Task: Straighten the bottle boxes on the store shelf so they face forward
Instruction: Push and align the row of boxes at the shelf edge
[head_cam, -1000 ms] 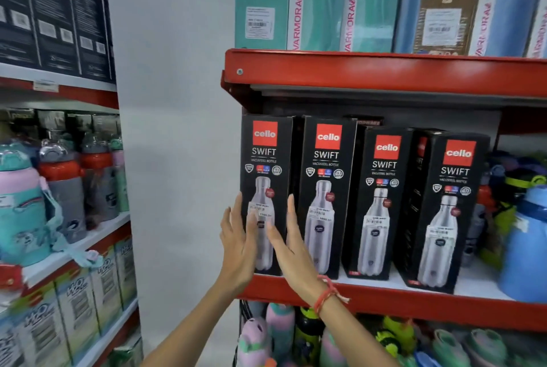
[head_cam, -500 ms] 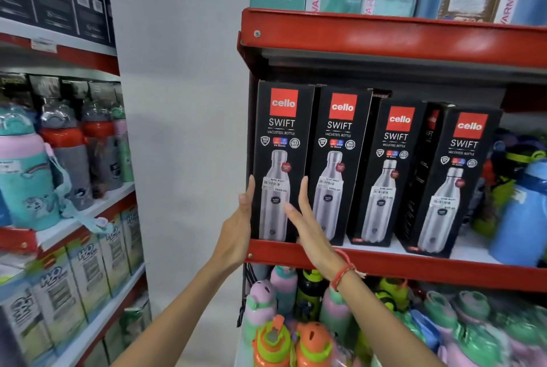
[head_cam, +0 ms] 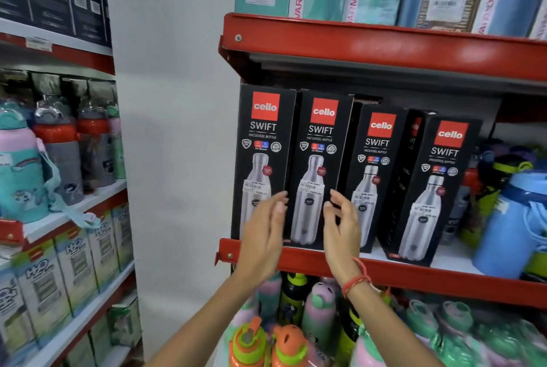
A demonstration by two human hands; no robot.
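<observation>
I am seeing four black bottle boxes standing on the red shelf [head_cam: 414, 273]. My left hand [head_cam: 262, 236] and right hand [head_cam: 343, 226] are hovering on either side of the second box [head_cam: 321, 141], fingers [head_cam: 337, 198] spread loosely, gripping nothing. The fourth box [head_cam: 444, 177] is sitting angled, its side panel showing.

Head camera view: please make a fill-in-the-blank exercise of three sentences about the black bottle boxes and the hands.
1. The front row on the red shelf holds ____ black Cello boxes.
2. The left hand and the right hand are on either side of the ____ box from the left.
3. A red thread bracelet is on the ____ wrist.

Missing words: four; second; right
</observation>
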